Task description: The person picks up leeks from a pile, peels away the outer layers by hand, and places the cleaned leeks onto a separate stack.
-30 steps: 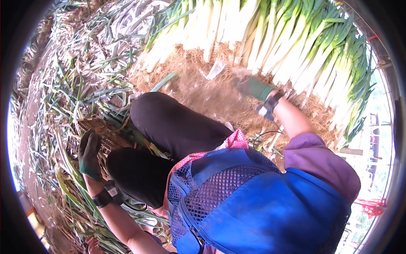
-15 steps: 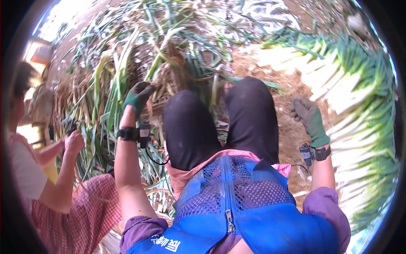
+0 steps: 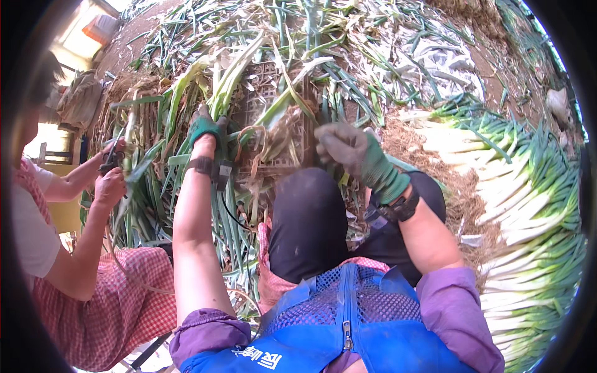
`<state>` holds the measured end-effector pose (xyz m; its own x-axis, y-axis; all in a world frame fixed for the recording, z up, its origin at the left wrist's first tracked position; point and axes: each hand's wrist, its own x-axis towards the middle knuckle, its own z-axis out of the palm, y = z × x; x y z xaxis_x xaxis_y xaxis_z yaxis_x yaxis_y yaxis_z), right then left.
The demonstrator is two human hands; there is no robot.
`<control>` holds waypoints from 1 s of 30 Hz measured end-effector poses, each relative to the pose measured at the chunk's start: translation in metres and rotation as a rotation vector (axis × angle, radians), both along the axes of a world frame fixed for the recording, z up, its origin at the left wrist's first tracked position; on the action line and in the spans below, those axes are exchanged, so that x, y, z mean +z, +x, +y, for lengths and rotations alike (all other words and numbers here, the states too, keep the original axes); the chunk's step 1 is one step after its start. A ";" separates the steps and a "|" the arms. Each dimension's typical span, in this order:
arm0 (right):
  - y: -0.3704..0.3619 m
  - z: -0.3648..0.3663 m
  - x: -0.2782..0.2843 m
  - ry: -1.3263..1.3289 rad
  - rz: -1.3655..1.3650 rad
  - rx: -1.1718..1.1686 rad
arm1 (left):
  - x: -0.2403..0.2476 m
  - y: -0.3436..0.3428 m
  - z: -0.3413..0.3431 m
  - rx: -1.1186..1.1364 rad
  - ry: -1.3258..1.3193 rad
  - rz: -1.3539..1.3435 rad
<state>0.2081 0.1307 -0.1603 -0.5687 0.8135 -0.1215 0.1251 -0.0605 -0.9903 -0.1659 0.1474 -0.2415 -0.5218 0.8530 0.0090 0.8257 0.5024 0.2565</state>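
Observation:
My left hand (image 3: pixel 208 128), in a green and dark work glove, is closed around the leaves of some leeks (image 3: pixel 227 87) lying on the heap in front of me; its fingertips are partly hidden among them. My right hand (image 3: pixel 345 149), gloved the same way, hangs above my knees with its fingers curled in, and nothing shows inside them. Ahead, between the hands, a brown plastic crate (image 3: pixel 264 84) lies under dry leaves and roots.
To the right, a long curved row of trimmed leeks (image 3: pixel 516 211) lies beside brown root scraps (image 3: pixel 457 180). A co-worker (image 3: pixel 37 205) sits close on my left, hands on a dark tool (image 3: pixel 111 160). Leaf waste (image 3: pixel 373 37) and white peelings (image 3: pixel 444 65) litter the far ground.
My right hand has swung inward from the right side to above my knees. The left hand has reached slightly forward onto the leeks. My view has shifted, showing more of the crate.

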 end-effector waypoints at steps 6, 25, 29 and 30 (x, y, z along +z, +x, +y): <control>-0.011 0.000 -0.032 0.205 -0.178 0.009 | -0.025 -0.035 0.022 0.151 -0.293 0.129; -0.033 0.028 -0.061 -0.244 -0.002 0.048 | 0.090 0.100 -0.079 -0.208 -0.266 -1.525; -0.040 0.036 -0.055 -0.482 0.405 -0.094 | 0.087 0.127 -0.093 -0.466 -0.232 -1.397; -0.029 0.037 -0.068 -0.372 0.448 -0.141 | 0.093 0.131 -0.087 -0.420 -0.287 -1.445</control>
